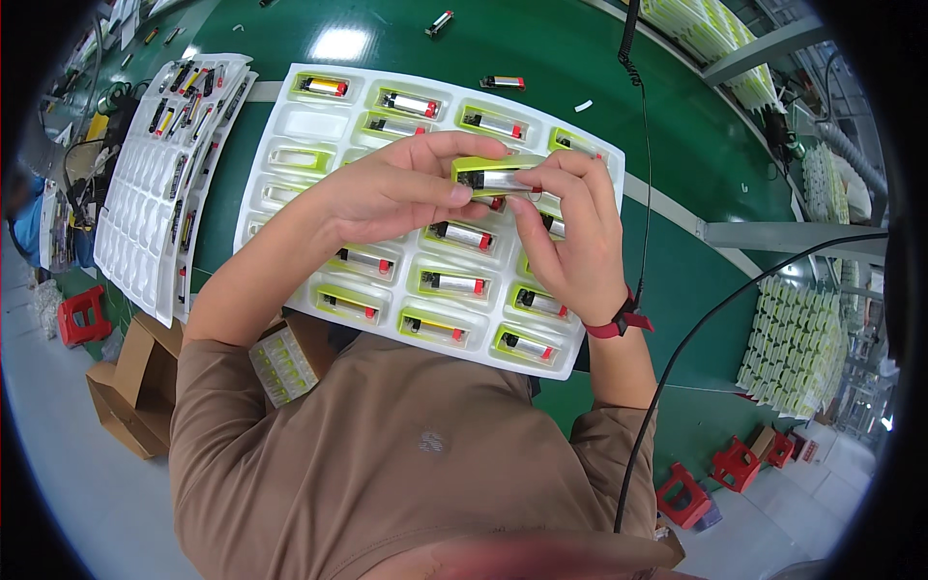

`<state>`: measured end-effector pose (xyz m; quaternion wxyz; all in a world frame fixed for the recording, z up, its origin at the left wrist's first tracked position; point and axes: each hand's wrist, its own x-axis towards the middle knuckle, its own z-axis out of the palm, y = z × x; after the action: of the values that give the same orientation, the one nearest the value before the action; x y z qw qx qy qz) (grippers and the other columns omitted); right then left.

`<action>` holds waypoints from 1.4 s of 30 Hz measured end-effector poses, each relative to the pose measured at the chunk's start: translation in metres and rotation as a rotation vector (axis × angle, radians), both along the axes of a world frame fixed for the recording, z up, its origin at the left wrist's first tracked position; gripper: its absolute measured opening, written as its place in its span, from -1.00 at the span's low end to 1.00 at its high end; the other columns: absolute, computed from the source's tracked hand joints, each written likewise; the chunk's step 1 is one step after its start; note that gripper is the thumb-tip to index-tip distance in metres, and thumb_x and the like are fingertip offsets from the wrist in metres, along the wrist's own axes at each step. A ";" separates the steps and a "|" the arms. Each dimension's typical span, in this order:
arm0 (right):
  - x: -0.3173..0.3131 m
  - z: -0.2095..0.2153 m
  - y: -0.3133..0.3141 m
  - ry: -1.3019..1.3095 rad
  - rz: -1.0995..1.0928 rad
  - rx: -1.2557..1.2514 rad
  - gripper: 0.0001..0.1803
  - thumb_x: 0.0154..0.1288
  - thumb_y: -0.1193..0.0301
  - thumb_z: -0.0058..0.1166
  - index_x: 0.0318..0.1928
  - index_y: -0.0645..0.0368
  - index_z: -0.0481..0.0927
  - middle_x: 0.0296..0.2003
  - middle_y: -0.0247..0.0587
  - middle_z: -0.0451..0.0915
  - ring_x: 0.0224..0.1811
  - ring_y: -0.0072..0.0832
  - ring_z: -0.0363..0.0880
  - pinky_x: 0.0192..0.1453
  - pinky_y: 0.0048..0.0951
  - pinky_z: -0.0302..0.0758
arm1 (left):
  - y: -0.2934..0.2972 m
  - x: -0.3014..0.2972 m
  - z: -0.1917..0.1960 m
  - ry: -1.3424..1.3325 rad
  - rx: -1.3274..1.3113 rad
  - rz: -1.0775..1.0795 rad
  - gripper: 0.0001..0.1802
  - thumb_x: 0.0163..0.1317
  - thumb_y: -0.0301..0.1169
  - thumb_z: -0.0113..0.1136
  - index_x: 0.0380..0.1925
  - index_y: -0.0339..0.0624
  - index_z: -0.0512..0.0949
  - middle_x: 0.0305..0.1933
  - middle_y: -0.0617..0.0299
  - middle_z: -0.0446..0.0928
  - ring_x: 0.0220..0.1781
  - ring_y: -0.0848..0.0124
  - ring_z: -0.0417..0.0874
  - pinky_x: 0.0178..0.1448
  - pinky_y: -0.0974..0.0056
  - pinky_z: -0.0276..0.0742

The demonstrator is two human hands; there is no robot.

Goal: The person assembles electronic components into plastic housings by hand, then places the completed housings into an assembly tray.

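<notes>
Above a white moulded tray point(311, 123), both my hands hold a lime-green plastic casing point(493, 162) with a silver cylindrical part point(498, 181) in it, black at its left end. My left hand point(411, 188) pinches the casing's left end between thumb and fingers. At its right end, the thumb and fingers of my right hand point(578, 227) close on the casing and the silver part. My fingers cover that part's right end. The tray's pockets hold several similar green casings point(452, 282), many with a silver part with black and red ends. Some pockets behind my hands are hidden.
A stack of white trays point(145, 208) with small parts stands at left. Loose cylindrical parts point(503, 82) lie on the green table point(551, 43). A coiled cord point(646, 193) runs to the red band point(619, 324) on my right wrist. Cardboard boxes point(145, 387) stand at lower left.
</notes>
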<state>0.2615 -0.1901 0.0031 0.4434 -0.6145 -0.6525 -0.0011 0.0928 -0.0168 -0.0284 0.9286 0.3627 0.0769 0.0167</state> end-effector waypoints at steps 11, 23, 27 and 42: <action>0.002 -0.003 -0.002 -0.025 0.040 0.016 -0.65 0.14 0.63 0.37 -0.03 0.19 0.66 -0.07 -0.16 0.60 -0.10 -0.20 0.58 -0.08 -0.26 0.54 | -0.004 0.001 0.022 0.081 0.141 0.022 -0.42 0.26 -0.69 -0.02 0.33 -0.33 0.46 0.37 0.10 0.48 0.41 0.33 0.52 0.50 0.19 0.46; 0.007 -0.001 0.000 -0.051 0.044 0.055 -0.72 0.07 0.67 0.35 -0.15 0.23 0.70 -0.13 -0.17 0.66 -0.21 -0.26 0.67 -0.20 -0.33 0.60 | -0.008 0.004 0.029 0.104 0.105 0.089 -0.44 0.31 -0.64 -0.11 0.33 -0.51 0.44 0.31 0.04 0.52 0.21 0.39 0.60 0.54 0.12 0.43; 0.010 -0.002 0.000 -0.092 0.068 0.034 -0.72 0.09 0.68 0.32 -0.14 0.24 0.70 -0.12 -0.16 0.66 -0.21 -0.25 0.69 -0.20 -0.33 0.62 | -0.007 0.003 0.024 0.122 0.113 0.047 -0.38 0.30 -0.62 -0.25 0.39 -0.55 0.36 0.53 -0.05 0.34 0.54 0.20 0.39 0.63 0.02 0.31; 0.012 -0.009 -0.002 0.021 0.065 0.038 -0.74 0.09 0.71 0.30 -0.16 0.26 0.76 -0.13 -0.14 0.70 -0.20 -0.31 0.71 -0.21 -0.42 0.63 | -0.007 0.005 0.020 0.087 0.031 0.043 -0.38 0.30 -0.61 -0.22 0.39 -0.59 0.32 0.52 -0.10 0.34 0.54 0.16 0.40 0.65 -0.04 0.29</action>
<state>0.2732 -0.1923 -0.0064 0.4616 -0.5846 -0.6672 0.0072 0.0980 -0.0239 -0.0086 0.9180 0.3760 0.1247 0.0221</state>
